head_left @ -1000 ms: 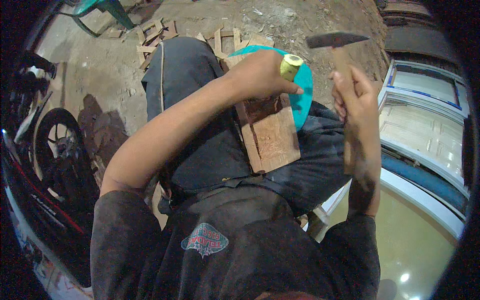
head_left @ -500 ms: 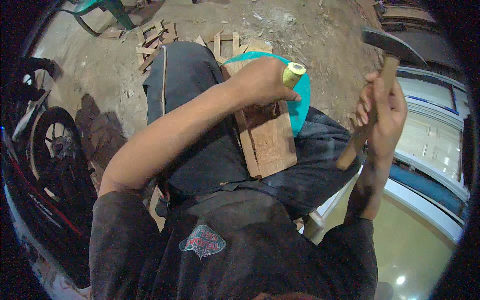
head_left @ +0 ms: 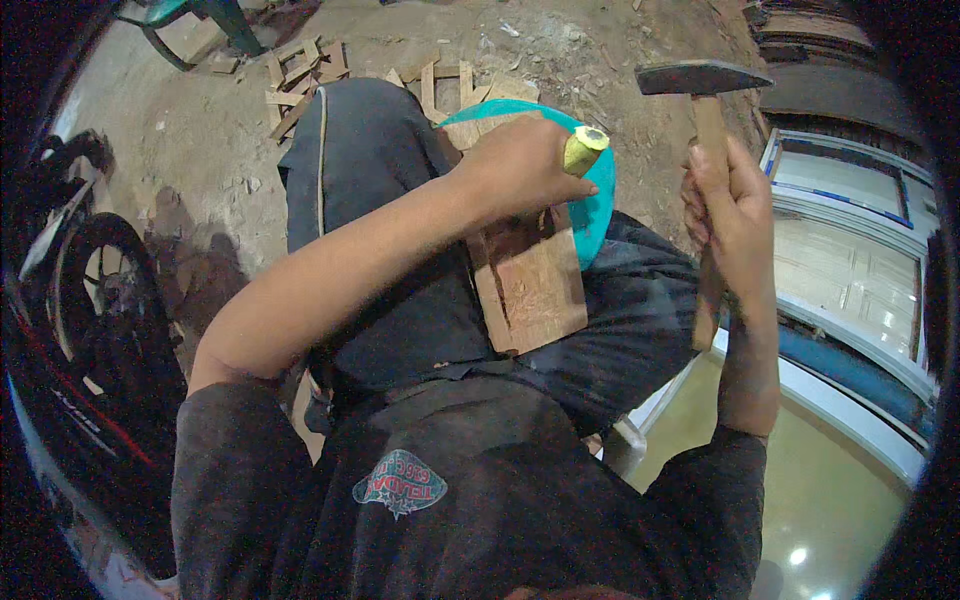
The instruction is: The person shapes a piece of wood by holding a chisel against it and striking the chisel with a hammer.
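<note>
My left hand (head_left: pixel 522 168) is closed around the yellow-green handle of a chisel (head_left: pixel 584 150), its butt end pointing up and to the right. The blade is hidden beneath the hand. Below it lies a wooden block (head_left: pixel 540 290) across my lap, with a dark recess cut into its face next to my fingers. My right hand (head_left: pixel 738 215) grips the wooden handle of a hammer (head_left: pixel 708 140). The hammer is upright, its dark metal head raised to the right of the chisel and apart from it. A turquoise rounded thing (head_left: pixel 597 220) shows under and behind the block.
Wooden frame pieces (head_left: pixel 305 85) and scraps lie on the dirt floor beyond my knees. A motorbike (head_left: pixel 100 290) stands at left, a green plastic chair (head_left: pixel 190 25) at far left. White panelled pieces (head_left: pixel 850 265) and a glossy pale surface (head_left: pixel 810 490) are close on my right.
My right hand has moved left, and the hammer has swung from a tilted position to nearly upright, its head now further left. The left hand keeps its hold on the chisel.
</note>
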Demonstrator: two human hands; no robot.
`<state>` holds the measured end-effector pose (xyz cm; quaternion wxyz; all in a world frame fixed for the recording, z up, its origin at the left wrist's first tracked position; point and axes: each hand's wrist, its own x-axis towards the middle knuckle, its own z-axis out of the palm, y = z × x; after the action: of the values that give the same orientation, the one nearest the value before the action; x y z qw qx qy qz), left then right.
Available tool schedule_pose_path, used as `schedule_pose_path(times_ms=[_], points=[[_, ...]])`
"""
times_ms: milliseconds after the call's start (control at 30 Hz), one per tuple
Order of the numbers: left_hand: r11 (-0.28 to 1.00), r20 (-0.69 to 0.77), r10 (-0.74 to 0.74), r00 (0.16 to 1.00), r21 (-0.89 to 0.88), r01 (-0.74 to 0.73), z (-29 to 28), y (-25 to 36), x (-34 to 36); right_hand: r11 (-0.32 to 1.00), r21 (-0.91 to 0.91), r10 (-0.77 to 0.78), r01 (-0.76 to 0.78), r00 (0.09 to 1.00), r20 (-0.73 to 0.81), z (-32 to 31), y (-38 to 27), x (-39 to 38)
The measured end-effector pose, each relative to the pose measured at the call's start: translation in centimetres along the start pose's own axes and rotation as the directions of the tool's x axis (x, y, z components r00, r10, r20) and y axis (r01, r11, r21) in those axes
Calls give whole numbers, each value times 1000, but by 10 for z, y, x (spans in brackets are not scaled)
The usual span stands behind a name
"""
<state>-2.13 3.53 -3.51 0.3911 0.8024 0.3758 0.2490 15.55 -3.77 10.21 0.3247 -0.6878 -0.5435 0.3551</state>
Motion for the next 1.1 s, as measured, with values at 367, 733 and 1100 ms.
schedule_pose_path(times_ms=[367,733,1100], points=[[985,65,-168,984,-27,170,-5,11,-5,976,-217,-6,30,994,111,-8,34,6],[985,37,-171,985,-13,172,-7,11,-5,991,-106,86,-76,992,90,-5,0,5],[988,1,-128,992,-88,128,8,-1,-4,749,-558,-235,358,931,281,-7,33,9]])
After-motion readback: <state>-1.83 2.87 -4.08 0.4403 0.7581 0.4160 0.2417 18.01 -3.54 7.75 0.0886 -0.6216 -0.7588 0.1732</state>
